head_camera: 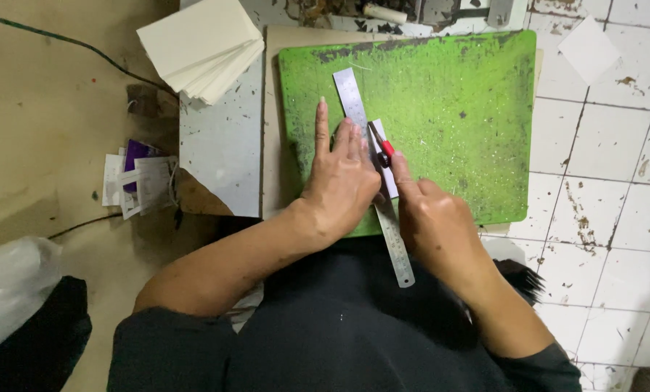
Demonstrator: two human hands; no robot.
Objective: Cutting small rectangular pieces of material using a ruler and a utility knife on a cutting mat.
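Note:
A worn green cutting mat (456,109) lies on the tiled floor in front of me. A long steel ruler (354,98) runs across it from the top toward my lap. My left hand (339,178) lies flat with fingers spread, pressing the ruler down. My right hand (430,218) grips a red-and-black utility knife (382,147), its blade against the ruler's right edge. A narrow white paper strip (382,131) shows beside the ruler, under the blade.
A stack of cream paper sheets (203,47) sits at the upper left on a grey board (223,145). Small printed slips and purple scraps (136,181) lie left of it. A loose white square (588,48) rests on the tiles at the upper right. A cable crosses the brown floor on the left.

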